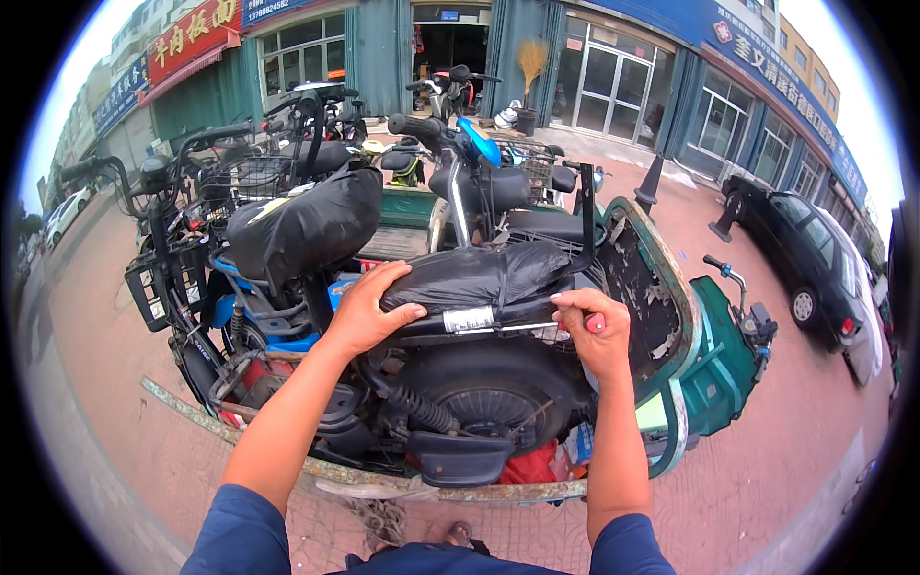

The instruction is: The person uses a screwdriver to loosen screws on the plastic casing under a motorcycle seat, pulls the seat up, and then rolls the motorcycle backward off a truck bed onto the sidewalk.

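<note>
Left hand (369,311) is lying palm-down, fingers spread wide, on the front end of a black bag-wrapped seat (479,278), thumb pressing its side. Not gripping, just flat on it.

Right hand (596,331) is closing into a fist at the seat's rear end, clamping the edge of the black wrap; a small pink-red bit is showing between the fingers, can't tell what it is.

The seat is sitting on a scooter (460,383) loaded in the bed of a green cargo trike (671,383). A white rectangular label (468,319) with dark print is sticking on the near side of the seat, just between the two hands. Black rear wheel (489,398) is sitting right under it, black mudguard below.

Second seat (307,225), also wrapped in black plastic, is standing to the left on a blue-framed bike, with a yellowish-white patch on top. More bikes with wire baskets (244,177) are crowding behind.

Something red (532,467) is lying in the bed under the wheel, next to a bluish printed packet (578,443).

Signs: a red board with yellow characters (192,34) is hanging upper left over a shopfront; a long blue fascia with white characters (767,72) is running along the right-hand building. A black car (805,264) is parking at right on the brick paving.
</note>
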Demonstrator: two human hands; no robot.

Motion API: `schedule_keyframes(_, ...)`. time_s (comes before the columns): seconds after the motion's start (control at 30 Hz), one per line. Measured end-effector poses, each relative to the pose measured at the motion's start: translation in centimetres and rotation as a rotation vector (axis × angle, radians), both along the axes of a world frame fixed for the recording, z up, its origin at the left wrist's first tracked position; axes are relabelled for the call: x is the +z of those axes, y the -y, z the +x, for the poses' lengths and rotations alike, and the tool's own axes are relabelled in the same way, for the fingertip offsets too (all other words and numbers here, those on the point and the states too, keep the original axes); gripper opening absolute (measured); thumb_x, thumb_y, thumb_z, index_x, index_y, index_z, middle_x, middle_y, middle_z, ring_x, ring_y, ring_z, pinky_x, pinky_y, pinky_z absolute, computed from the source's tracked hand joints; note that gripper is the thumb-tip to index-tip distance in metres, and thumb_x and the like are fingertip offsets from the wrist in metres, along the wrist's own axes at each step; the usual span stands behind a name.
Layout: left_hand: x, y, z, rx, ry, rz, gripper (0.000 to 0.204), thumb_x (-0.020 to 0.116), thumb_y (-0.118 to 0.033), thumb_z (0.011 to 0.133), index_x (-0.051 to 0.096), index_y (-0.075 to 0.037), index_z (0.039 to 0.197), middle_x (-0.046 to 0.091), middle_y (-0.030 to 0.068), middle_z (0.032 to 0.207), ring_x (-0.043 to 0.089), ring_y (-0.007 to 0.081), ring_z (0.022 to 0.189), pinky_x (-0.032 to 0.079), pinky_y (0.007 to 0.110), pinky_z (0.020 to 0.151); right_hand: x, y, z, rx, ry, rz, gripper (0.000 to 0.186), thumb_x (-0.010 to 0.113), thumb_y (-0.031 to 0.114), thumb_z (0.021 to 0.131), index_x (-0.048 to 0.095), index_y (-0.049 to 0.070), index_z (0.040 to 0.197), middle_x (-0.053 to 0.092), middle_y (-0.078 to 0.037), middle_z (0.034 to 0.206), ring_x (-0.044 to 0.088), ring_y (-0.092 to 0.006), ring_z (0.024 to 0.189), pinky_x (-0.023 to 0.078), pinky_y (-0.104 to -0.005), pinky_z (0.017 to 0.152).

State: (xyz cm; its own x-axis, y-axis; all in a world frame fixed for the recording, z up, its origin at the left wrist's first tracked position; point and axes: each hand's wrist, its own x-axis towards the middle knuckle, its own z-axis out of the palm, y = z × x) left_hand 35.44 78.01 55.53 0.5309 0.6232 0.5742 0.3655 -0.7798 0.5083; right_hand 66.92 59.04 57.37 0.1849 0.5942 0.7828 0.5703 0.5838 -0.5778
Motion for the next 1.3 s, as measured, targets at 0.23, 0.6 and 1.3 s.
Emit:
schedule_keyframes(0.23, -0.6, -0.4, 0.3, -0.05, 0.073, -0.042, 0.072, 0.088, -0.032, 0.084, 0.062, -0.002, 0.144, 0.06, 0.0197, 0.15, 0.055, 0.034, 0.143, 0.04, 0.042, 0.121, -5.7, 1.0, -2.2, -0.121, -0.251, 0.213, 0.012, 0.072, -0.005, 0.099, 0.077, 0.001, 0.108, 0.071, -0.008, 0.089, 0.067, -0.0137, 0.075, 0.053, -0.0265, 0.064)
schedule_keyframes(0.6, -1.2, -0.3, 0.4, 0.001, 0.077, 0.01, 0.07, 0.086, -0.039, 0.085, 0.063, -0.002, 0.141, 0.06, 0.0196, 0.15, 0.054, 0.0362, 0.143, 0.041, 0.044, 0.12, -5.1, -0.8, -2.1, -0.142, -0.428, 0.215, 0.016, 0.069, 0.004, 0.104, 0.07, -0.001, 0.119, 0.069, -0.006, 0.1, 0.066, -0.0108, 0.089, 0.054, -0.0245, 0.069)
schedule_keyframes(1.3, -1.4, 3.8, 6.4, 0.101, -0.092, 0.906, 0.08, 0.082, -0.056, 0.083, 0.064, 0.004, 0.133, 0.066, 0.0226, 0.14, 0.063, 0.0414, 0.131, 0.047, 0.054, 0.112, 0.2, -2.7, -0.8, -0.301, -0.427, -0.177, 0.04, 0.076, 0.008, 0.097, 0.063, 0.001, 0.135, 0.066, -0.002, 0.102, 0.061, -0.0085, 0.081, 0.056, -0.0244, 0.062)
